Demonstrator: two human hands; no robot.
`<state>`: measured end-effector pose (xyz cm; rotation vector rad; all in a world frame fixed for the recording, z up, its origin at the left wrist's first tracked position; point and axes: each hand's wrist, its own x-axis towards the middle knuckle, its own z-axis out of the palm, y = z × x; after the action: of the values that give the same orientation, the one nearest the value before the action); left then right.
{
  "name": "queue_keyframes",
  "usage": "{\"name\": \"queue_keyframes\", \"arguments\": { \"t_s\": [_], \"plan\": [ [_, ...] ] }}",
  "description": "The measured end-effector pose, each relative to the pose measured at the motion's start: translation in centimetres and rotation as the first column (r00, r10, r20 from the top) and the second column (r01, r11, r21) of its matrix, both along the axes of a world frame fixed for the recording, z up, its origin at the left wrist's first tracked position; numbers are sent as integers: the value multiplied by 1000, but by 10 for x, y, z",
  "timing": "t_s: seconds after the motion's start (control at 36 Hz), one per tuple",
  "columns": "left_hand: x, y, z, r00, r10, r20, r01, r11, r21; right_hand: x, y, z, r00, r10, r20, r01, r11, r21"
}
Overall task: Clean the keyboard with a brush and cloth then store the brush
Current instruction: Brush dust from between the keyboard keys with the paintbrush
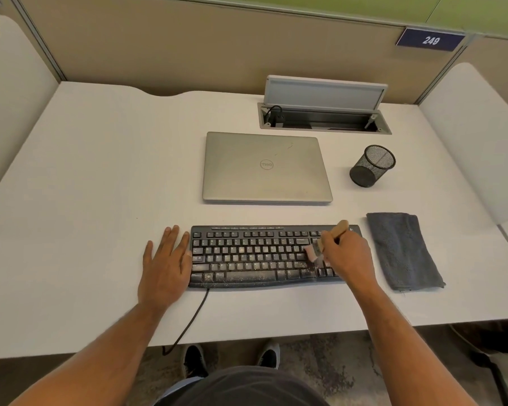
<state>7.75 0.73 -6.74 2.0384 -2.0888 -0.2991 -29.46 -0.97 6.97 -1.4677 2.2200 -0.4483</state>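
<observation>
My right hand (347,253) curls round the wooden handle of the brush (327,240), fingers pinching it so the pale bristles touch the keys at the right end of the keyboard (255,256). The handle's butt sticks up past my knuckles toward the keyboard's far right corner. My left hand (165,265) lies flat with fingers spread and straight, resting on the desk (100,171) against the keyboard's left edge, the fingertips touching its side. Dust and crumbs speckle the keyboard's lower rows and space bar. The folded grey cloth (403,250) lies just right of the keyboard, apart from it. Beyond the keyboard sits a closed laptop (266,168), and beyond its right end a black mesh pen cup (372,165). The keyboard's cable (194,315) runs off the near edge.
</observation>
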Motion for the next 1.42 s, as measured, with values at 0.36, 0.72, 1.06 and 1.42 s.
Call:
{"name": "queue_keyframes", "arguments": {
  "t_s": [0.36, 0.72, 1.06, 1.42],
  "plan": [
    [1, -1, -2, 1000, 3, -4, -3, 1000, 2, -10, -1, 9, 999, -14, 34, 13, 999, 37],
    [0, 0, 0, 1000, 4, -13, -4, 1000, 10, -9, 4, 2, 998, 68, -11, -66, 988, 142],
    [-1, -2, 1, 1000, 10, 2, -11, 1000, 24, -9, 3, 11, 987, 146, 65, -157, 963, 218],
    [-1, -1, 2, 1000, 12, -7, -12, 1000, 26, -2, 1, 22, 950, 293, 106, -311, 912, 269]
  ]
}}
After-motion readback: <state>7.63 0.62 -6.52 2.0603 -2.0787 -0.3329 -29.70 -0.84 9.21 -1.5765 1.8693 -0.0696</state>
